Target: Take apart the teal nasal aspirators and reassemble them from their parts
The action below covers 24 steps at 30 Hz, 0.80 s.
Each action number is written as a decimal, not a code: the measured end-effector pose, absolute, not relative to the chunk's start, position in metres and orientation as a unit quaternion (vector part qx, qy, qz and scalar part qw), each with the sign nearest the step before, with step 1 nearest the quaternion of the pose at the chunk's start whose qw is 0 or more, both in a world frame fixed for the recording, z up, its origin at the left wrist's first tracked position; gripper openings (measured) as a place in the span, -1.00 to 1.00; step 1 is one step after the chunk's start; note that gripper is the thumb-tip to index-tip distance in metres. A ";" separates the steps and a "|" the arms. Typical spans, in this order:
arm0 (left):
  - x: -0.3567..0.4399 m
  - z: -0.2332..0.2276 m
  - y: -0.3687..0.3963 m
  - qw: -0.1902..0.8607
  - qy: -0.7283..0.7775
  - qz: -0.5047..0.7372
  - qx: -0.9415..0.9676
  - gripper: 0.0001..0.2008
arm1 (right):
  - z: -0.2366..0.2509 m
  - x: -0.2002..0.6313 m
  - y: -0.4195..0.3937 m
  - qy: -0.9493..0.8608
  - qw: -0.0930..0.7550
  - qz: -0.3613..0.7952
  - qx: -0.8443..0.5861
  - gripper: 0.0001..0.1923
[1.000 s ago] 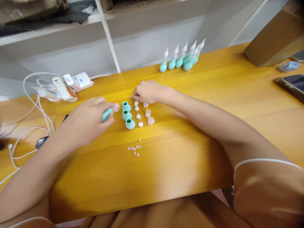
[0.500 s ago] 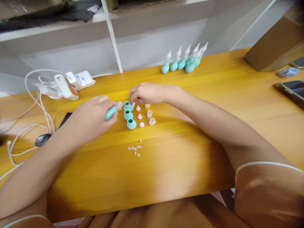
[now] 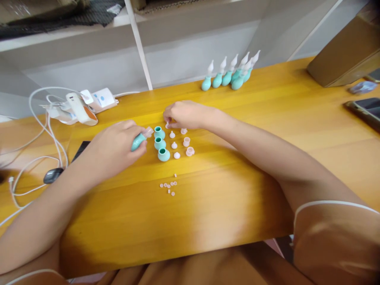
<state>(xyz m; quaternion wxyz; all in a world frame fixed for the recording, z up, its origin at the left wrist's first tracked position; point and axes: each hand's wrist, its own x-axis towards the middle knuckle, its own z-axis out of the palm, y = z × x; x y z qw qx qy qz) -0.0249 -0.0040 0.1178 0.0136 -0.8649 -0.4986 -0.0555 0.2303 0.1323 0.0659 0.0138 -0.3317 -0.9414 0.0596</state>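
My left hand [image 3: 118,144] is wrapped round a teal rubber bulb [image 3: 137,142] with a translucent pinkish collar [image 3: 147,132] on its neck, pointing right. Just behind the row of parts, my right hand [image 3: 185,114] pinches a small pale cone-shaped piece [image 3: 167,125], partly hidden by the fingers. Between the hands stand three open-necked teal bulbs [image 3: 164,154] in a column. Right of them are three small pale cones [image 3: 174,145], then three pinkish collars [image 3: 190,151], the rearmost close under my right hand.
Several tiny pinkish rings [image 3: 169,186] lie nearer me. At the back stand several teal bulbs with white pointed tips [image 3: 217,80]. Chargers and white cables [image 3: 103,98] and a black mouse [image 3: 53,175] are on the left. A cardboard box [image 3: 332,71] and phone [image 3: 365,111] are on the right.
My right hand has shifted slightly back from the rear bulb, with the pale cone now between its fingertips. The left hand stays in place with its bulb.
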 end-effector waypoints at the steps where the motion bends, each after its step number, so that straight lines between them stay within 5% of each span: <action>1: -0.026 0.117 -0.003 0.013 -0.497 -0.062 -0.865 -0.62 | 0.066 0.230 0.132 -0.940 0.013 0.059 -0.337 -0.79; 16: -0.023 0.116 0.002 0.003 -0.542 -0.175 -0.822 -0.60 | 0.086 0.237 0.123 -0.921 -0.017 0.040 -0.386 -0.77; 21: -0.016 0.112 -0.002 -0.018 -0.548 -0.256 -0.796 -0.57 | 0.106 0.236 0.105 -0.907 0.145 0.108 -0.380 -0.23; 24: -0.011 0.107 -0.007 -0.035 -0.547 -0.305 -0.779 -0.51 | 0.109 0.226 0.088 -0.903 0.214 0.215 -0.305 -0.15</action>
